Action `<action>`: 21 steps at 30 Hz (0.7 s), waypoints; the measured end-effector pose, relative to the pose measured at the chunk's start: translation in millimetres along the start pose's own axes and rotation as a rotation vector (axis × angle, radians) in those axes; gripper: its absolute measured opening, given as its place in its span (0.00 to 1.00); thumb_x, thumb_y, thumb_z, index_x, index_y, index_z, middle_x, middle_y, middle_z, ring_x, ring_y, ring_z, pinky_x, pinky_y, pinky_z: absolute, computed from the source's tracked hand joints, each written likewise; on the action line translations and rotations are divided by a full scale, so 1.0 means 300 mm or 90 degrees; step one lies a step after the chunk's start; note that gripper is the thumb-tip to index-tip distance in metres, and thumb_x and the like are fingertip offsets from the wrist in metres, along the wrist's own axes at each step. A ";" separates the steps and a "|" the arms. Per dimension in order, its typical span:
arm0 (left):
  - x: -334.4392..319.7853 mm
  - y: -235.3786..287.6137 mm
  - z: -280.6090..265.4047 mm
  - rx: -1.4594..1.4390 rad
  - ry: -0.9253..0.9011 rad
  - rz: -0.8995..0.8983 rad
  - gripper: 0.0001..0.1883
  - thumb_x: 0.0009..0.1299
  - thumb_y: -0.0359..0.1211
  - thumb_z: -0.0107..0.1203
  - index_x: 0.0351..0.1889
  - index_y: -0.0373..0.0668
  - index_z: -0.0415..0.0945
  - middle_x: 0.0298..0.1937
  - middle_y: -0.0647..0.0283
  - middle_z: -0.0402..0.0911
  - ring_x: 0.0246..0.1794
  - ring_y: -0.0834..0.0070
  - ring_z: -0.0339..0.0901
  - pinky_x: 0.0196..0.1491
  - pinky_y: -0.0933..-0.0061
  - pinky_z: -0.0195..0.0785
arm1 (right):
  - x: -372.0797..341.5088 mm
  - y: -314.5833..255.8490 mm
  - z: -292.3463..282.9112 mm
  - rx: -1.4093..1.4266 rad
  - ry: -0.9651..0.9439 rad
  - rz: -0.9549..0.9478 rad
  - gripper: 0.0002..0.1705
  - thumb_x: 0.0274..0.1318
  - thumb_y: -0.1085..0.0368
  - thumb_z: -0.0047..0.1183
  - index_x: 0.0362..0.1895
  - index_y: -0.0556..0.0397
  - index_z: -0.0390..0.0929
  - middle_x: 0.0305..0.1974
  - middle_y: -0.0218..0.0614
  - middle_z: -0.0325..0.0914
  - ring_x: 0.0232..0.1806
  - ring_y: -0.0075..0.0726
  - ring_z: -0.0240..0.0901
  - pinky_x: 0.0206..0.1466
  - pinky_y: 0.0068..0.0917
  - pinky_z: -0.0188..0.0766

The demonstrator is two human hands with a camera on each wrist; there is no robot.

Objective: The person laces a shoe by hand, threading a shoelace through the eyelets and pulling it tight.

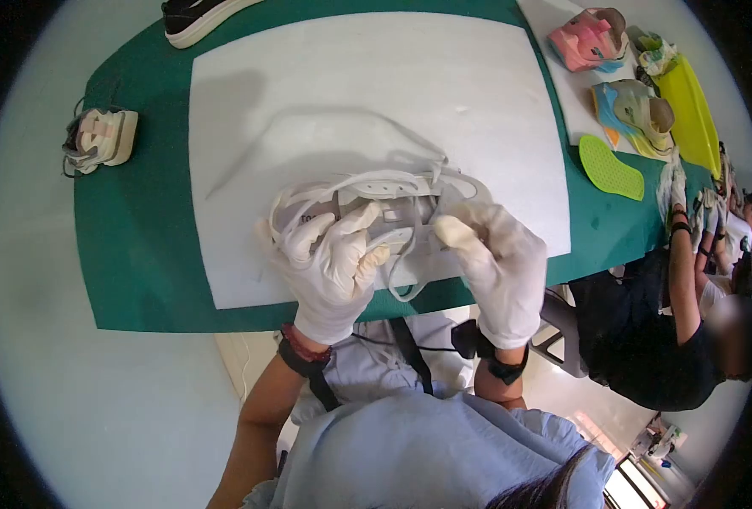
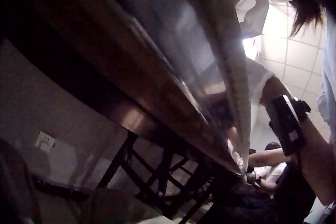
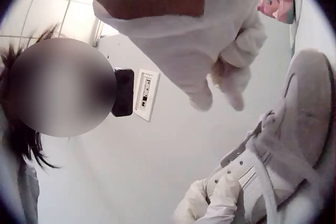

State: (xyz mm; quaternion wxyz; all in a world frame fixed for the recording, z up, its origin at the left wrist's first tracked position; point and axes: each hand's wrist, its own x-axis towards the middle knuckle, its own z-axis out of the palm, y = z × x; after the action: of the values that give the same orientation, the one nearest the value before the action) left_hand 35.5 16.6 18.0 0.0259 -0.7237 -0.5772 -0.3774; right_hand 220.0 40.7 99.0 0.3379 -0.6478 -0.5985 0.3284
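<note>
A white sneaker (image 1: 384, 186) with eyelets and loose white laces lies over the white sheet near the table's front edge. My gloved left hand (image 1: 333, 259) grips it by the collar and eyelet side, fingers bent over the edge. In the right wrist view the same left hand (image 3: 212, 203) holds the upper beside the row of eyelets. A flat white lace (image 3: 262, 179) trails across the sneaker there. My gloved right hand (image 1: 499, 263) is near the toe end. Its thumb and finger stand apart in the right wrist view, with nothing visible between them.
The white sheet (image 1: 376, 68) covers part of a green table mat (image 1: 138, 271). A small shoe (image 1: 103, 138) sits left, a black shoe (image 1: 202, 19) at the back. Right are two colourful shoes (image 1: 588, 41), a lime insole (image 1: 611, 168), a yellow-green tray (image 1: 690, 110) and another person (image 1: 648, 339).
</note>
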 end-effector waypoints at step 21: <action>-0.041 -0.013 0.018 -0.007 -0.011 -0.058 0.15 0.74 0.52 0.58 0.48 0.58 0.85 0.52 0.71 0.72 0.59 0.67 0.67 0.69 0.38 0.49 | -0.037 0.018 0.049 0.158 -0.044 0.103 0.12 0.58 0.72 0.68 0.24 0.54 0.78 0.20 0.15 0.65 0.23 0.10 0.53 0.25 0.17 0.52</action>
State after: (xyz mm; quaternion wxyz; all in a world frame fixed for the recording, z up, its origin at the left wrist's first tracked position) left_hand 34.5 10.4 5.4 -0.0006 -0.7000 -0.6078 -0.3749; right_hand 209.9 30.0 86.6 0.3669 -0.6357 -0.5104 0.4481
